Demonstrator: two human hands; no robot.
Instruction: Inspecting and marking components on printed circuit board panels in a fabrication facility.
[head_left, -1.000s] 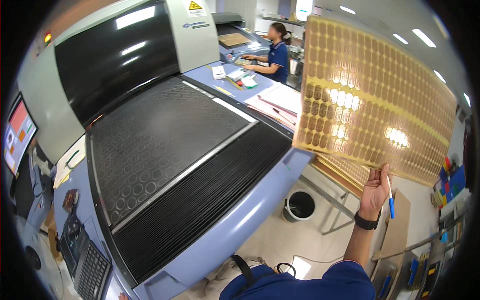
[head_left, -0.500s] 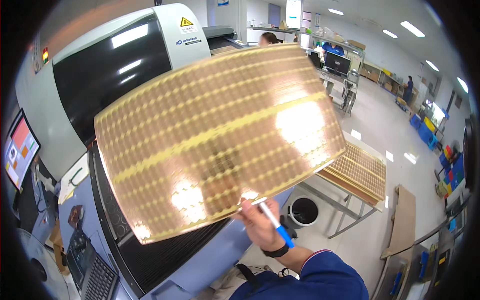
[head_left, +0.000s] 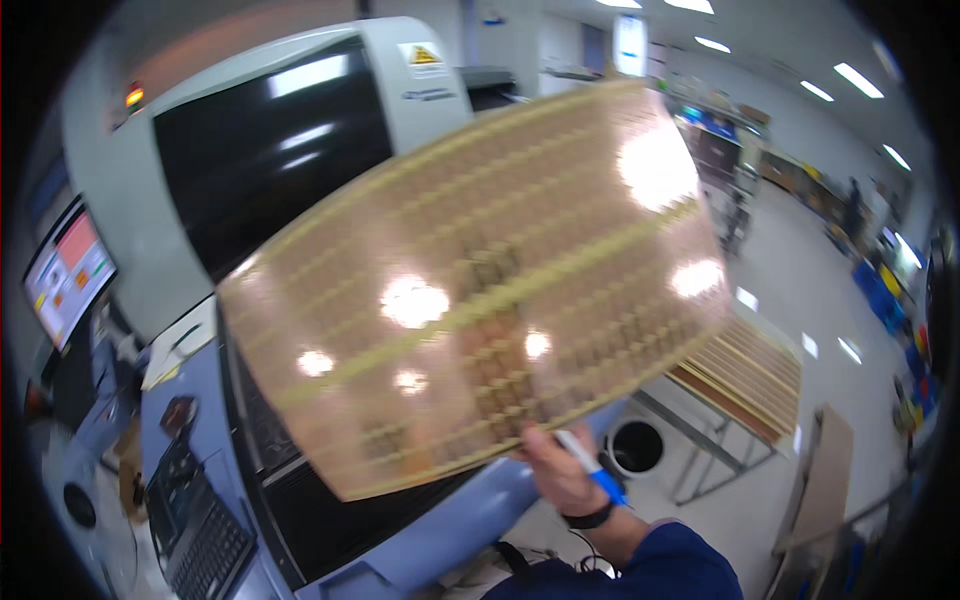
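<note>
A large, thin, copper-coloured circuit board panel (head_left: 590,290) with rows of yellowish repeated patterns is held up, tilted, across the middle of the view. My right hand (head_left: 556,478) pinches its lower edge. A white and blue marker pen (head_left: 597,470) lies in the same hand, slanting down to the right across the fingers. Bright lamp reflections glare on the panel's surface. My left hand does not show.
Behind the panel stands a big white machine (head_left: 430,110) with a dark window. To the left are a monitor (head_left: 70,270) and a keyboard (head_left: 212,555). At the right, a stack of similar panels (head_left: 750,375) rests on a metal-framed table, beside a black bin (head_left: 637,447).
The view has turned, shifting the surroundings rightward. The panel has tilted, its right side higher, and the reflections on it have moved. My right hand still grips the panel and the marker pen.
</note>
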